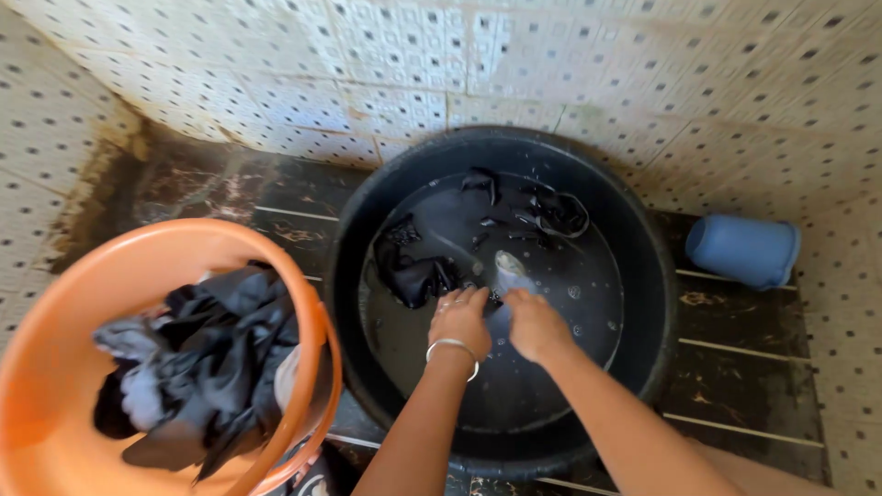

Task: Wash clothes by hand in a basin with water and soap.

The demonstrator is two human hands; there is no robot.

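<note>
A large black basin point(643, 276) holds water and dark clothes point(418, 271) that float at its left and far side. My left hand point(459, 317), with a silver bangle on the wrist, and my right hand point(535, 323) are side by side in the water at the basin's middle. Both grip a dark piece of cloth point(496, 298) between them, with fingers curled. A pale patch shows in the water just beyond my fingers.
An orange bucket point(55, 303) at the near left holds a heap of dark wet clothes point(207, 358). A blue plastic cup point(742, 250) lies on its side at the right by the wall. Tiled walls surround a dark wet floor point(735, 349).
</note>
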